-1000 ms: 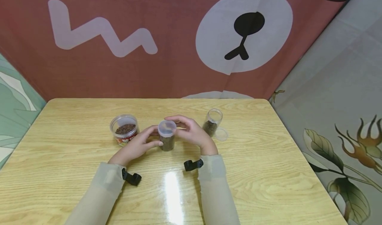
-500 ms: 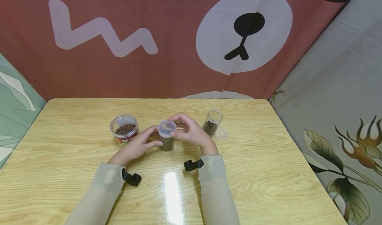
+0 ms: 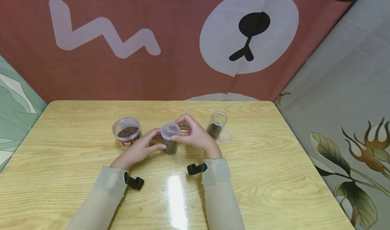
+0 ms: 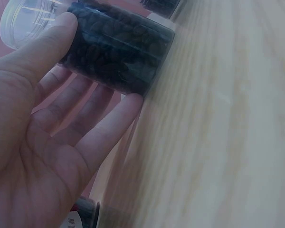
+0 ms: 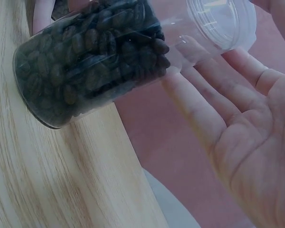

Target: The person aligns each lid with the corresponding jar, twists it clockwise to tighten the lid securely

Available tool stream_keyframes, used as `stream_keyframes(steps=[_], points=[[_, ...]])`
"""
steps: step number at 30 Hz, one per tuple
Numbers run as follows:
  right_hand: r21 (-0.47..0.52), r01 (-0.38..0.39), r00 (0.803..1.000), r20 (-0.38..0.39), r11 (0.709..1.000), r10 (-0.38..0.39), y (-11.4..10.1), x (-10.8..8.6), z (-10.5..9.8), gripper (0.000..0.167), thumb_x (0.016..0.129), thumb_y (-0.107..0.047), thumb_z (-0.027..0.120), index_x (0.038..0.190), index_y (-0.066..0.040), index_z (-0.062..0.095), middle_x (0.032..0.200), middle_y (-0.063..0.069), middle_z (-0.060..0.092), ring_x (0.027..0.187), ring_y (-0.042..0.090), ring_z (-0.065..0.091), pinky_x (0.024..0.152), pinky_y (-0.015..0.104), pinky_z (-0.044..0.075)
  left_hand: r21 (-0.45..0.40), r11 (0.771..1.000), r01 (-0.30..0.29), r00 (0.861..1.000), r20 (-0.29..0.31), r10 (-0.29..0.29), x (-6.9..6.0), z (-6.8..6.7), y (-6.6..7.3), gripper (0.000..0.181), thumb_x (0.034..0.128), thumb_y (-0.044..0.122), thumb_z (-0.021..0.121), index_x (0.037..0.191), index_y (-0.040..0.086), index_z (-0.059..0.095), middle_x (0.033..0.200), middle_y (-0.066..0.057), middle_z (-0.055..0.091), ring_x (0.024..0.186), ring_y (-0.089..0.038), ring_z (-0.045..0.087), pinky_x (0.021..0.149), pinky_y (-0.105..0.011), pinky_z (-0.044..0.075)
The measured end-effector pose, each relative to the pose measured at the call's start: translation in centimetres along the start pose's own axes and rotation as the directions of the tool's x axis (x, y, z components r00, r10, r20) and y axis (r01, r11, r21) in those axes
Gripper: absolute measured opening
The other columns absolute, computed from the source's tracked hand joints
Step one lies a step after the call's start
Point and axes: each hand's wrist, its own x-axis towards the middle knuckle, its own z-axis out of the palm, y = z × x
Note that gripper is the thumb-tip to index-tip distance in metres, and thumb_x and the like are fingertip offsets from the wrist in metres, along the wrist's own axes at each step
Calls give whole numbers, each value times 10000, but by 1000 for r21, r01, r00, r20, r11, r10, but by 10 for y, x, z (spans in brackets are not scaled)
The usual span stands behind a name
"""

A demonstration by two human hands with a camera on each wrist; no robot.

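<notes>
Between your left hand (image 3: 137, 152), clamped on its body, and right hand (image 3: 198, 137), pinching its round translucent lid (image 3: 168, 129), a clear cylindrical plastic bean jar (image 3: 171, 148) stands toward the far edge of the wooden table (image 3: 268, 175).

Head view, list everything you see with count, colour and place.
Lidded jar: one, clear, dark inside, centre
Wide tub: one, clear and red, left of centre
Tall jar: one, clear, dark inside, right of centre
Loose lid: one, clear, beside tall jar
Table: one, yellow wood, underneath
Backdrops: three; red behind, green left, grey right
Wrist devices: two, black, at wrists
Sleeves: two, beige, bottom
Left hand: one, bare, gripping lidded jar
Right hand: one, bare, at that jar's top
</notes>
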Motion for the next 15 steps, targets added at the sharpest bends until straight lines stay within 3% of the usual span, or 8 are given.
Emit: stream_keyframes(steps=[5, 9, 15], points=[[-8, -17, 1000, 0, 1000, 17, 0, 0, -1, 482, 902, 16, 728, 1318, 11, 485, 1273, 167, 580, 1173, 262, 611, 1007, 382, 538, -8, 1000, 13, 1000, 4, -13, 0, 0, -2, 590, 999, 252, 671, 1520, 129, 423, 1492, -110, 498, 1367, -345, 487, 1115, -559, 408], [-9, 20, 999, 26, 1000, -20, 1, -1, -3, 550, 946, -33, 681, 1444, 3, 452, 1294, 182, 571, 1172, 267, 604, 995, 397, 540, 3, 1000, 6, 1000, 3, -6, 0, 0, -2, 599, 996, 253, 675, 1520, 115, 420, 1480, -128, 508, 1359, -362, 492, 1109, -573, 408], [10, 53, 995, 82, 999, -54, 2, -1, -3, 554, 960, -17, 663, 1477, 21, 465, 1395, 174, 541, 1218, 299, 592, 993, 416, 543, 13, 1000, -8, 1000, -1, 8, 0, 0, -1, 585, 996, 237, 675, 1511, 110, 430, 1469, -128, 518, 1360, -362, 491, 1113, -576, 402]])
